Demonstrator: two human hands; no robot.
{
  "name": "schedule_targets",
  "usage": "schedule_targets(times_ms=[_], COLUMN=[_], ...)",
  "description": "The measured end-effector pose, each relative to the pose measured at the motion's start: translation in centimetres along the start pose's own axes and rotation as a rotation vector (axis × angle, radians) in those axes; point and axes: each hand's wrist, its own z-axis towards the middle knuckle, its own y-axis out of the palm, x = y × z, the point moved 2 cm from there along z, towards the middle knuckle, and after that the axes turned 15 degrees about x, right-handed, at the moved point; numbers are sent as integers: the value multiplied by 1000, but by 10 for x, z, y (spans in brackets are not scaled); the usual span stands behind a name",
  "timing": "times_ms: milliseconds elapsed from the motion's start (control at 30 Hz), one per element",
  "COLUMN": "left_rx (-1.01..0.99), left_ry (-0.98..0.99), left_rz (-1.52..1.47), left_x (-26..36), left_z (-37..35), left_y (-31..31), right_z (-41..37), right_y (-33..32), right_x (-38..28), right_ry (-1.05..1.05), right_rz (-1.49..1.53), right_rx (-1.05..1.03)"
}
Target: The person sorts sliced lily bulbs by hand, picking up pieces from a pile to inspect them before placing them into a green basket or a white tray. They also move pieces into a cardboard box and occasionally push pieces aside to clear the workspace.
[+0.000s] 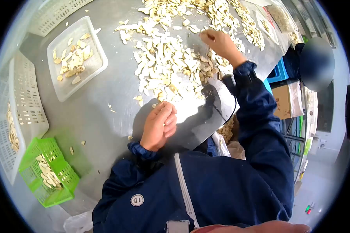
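Pale dried slices (163,62) lie spread in a wide loose layer over the metal table. Some slices near the middle look browner. My left hand (159,126) is closed, its fingers curled in, at the near edge of the slices; whatever may be inside it is hidden. Farther out to the right, my right hand (221,43) is over the slices with fingers bent together. Its fingertips are too small and turned away to show if they hold a slice. A white plastic tray (101,58) with some slices in it stands to the left.
A green basket (68,171) holding slices sits at the lower left, beside a white perforated crate (29,93). Another white crate (54,15) stands at the upper left. A cardboard box (282,101), blue bin (278,72) and a person (317,64) are beyond the table's right edge.
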Motion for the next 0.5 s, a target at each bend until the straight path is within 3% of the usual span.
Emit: schedule_targets(times_ms=[200,367,500], left_rx=[-23,-20,-33], left_ry=[10,-20,-46], left_rz=[39,14,5], left_x=[2,2,2], left_z=[0,-1,2], left_y=[0,-2,-5], right_z=[54,55,51], right_y=[49,43,44], right_x=[38,25,-5], right_ry=[-83,137,26], right_rz=[-49,-67,53], right_rx=[134,-98,-17])
